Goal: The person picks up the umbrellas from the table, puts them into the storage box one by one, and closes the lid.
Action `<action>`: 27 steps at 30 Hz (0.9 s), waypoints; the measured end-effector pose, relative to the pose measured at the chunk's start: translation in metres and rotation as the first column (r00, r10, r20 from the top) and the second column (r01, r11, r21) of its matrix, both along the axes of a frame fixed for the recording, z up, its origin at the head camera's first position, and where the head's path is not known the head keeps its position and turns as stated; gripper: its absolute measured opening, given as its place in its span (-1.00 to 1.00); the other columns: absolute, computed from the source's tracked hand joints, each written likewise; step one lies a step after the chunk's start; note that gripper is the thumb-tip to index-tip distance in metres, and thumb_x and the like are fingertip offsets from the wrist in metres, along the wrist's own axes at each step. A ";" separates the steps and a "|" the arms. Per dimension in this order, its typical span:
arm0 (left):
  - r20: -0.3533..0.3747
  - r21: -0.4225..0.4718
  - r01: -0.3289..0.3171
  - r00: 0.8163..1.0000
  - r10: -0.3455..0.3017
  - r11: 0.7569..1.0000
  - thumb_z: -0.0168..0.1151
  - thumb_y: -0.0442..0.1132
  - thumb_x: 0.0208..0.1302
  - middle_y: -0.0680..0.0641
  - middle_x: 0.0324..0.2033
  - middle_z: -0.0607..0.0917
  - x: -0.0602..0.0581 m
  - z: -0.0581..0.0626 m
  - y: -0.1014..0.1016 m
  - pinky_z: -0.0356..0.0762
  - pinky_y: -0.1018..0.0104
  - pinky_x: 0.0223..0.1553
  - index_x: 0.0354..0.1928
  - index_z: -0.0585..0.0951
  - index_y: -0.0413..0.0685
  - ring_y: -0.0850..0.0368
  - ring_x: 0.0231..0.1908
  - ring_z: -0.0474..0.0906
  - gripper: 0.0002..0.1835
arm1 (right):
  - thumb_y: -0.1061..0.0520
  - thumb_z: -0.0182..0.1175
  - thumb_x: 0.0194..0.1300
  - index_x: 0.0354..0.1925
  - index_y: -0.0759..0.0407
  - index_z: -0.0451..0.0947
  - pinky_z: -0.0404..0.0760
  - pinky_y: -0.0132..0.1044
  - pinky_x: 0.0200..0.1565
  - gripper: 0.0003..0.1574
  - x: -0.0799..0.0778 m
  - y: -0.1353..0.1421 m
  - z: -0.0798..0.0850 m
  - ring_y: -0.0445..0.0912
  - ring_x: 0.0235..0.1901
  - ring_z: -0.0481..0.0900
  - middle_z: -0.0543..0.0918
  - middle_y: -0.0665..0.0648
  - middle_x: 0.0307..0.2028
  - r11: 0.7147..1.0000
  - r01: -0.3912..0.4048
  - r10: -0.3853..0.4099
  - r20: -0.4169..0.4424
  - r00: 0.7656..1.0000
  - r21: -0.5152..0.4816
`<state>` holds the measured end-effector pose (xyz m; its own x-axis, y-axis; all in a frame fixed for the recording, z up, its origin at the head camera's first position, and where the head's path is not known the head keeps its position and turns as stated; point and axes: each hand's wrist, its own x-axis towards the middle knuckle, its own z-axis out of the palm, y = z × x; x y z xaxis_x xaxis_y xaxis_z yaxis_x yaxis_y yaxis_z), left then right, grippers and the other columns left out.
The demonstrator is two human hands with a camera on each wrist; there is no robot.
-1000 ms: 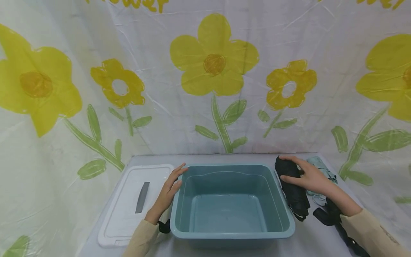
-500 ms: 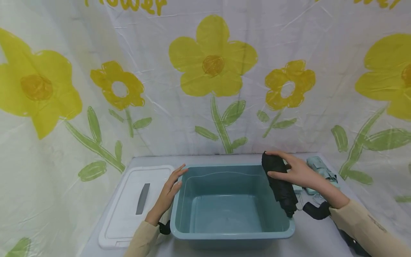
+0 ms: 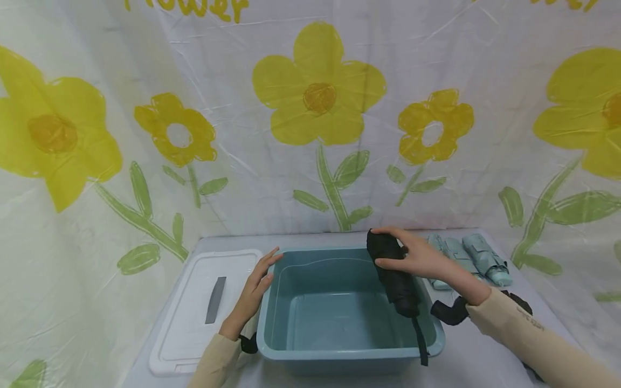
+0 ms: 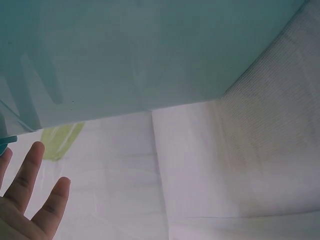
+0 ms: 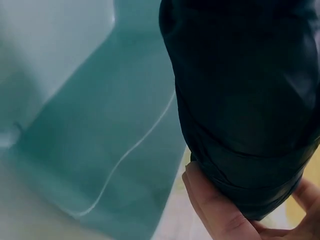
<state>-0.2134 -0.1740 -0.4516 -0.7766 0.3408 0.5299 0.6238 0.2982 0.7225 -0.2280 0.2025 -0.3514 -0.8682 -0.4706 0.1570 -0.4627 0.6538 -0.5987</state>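
My right hand (image 3: 419,258) grips a folded black umbrella (image 3: 395,280) by its upper part, thumb on one side and fingers round the far end. The umbrella is tilted over the right side of a teal plastic bin (image 3: 349,355), its strap hanging down across the front rim. In the right wrist view the dark umbrella (image 5: 240,100) fills much of the picture, with the bin's inner wall behind it. My left hand (image 3: 254,285) rests at the bin's left rim with fingers extended. The left wrist view shows those spread fingers beside the bin's outer wall (image 4: 140,60).
A white lid (image 3: 186,312) with a grey handle lies left of the bin. Several light teal rolled bundles (image 3: 485,258) lie at the back right. A black curved handle (image 3: 448,311) sits right of the bin, partly hidden by my forearm. A flower-printed curtain (image 3: 233,205) hangs behind.
My right hand has lifted the black umbrella from the table right of the bin and carried it left over the bin. The left hand has stayed at the rim.
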 end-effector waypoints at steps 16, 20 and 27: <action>0.001 0.016 0.019 1.000 -0.019 1.000 -0.22 -0.53 0.31 -0.42 0.31 0.16 0.000 0.000 0.001 0.01 -0.37 0.16 0.25 0.28 -0.39 -0.37 0.32 0.02 -0.55 | -0.23 0.24 0.12 0.29 -0.12 0.24 0.32 0.21 0.08 -0.19 -0.010 -0.035 -0.011 0.17 0.25 0.28 0.30 0.15 0.30 0.999 -0.043 0.043 -0.006 0.999 -0.028; -0.006 0.014 0.017 1.000 -0.017 1.000 -0.22 -0.54 0.30 -0.43 0.31 0.16 0.000 -0.001 0.001 0.02 -0.36 0.15 0.24 0.28 -0.41 -0.37 0.31 0.02 -0.55 | -0.23 0.23 0.13 0.30 -0.10 0.24 0.31 0.22 0.09 -0.19 -0.011 -0.042 -0.013 0.18 0.25 0.27 0.29 0.16 0.30 0.997 -0.061 0.061 0.005 0.998 -0.039; -0.011 0.020 0.015 1.000 -0.015 1.000 -0.24 -0.54 0.31 -0.43 0.30 0.16 0.000 0.000 0.001 0.02 -0.36 0.14 0.24 0.29 -0.41 -0.38 0.30 0.03 -0.55 | -0.26 0.21 0.14 0.31 -0.11 0.22 0.31 0.23 0.09 -0.18 -0.015 -0.058 -0.014 0.19 0.26 0.25 0.26 0.17 0.31 0.997 -0.070 0.071 0.035 0.997 -0.036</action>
<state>-0.2135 -0.1729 -0.4518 -0.7657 0.3416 0.5451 0.6359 0.2740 0.7215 -0.2428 0.1446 -0.3653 -0.8384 -0.5257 0.1436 -0.4848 0.5990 -0.6373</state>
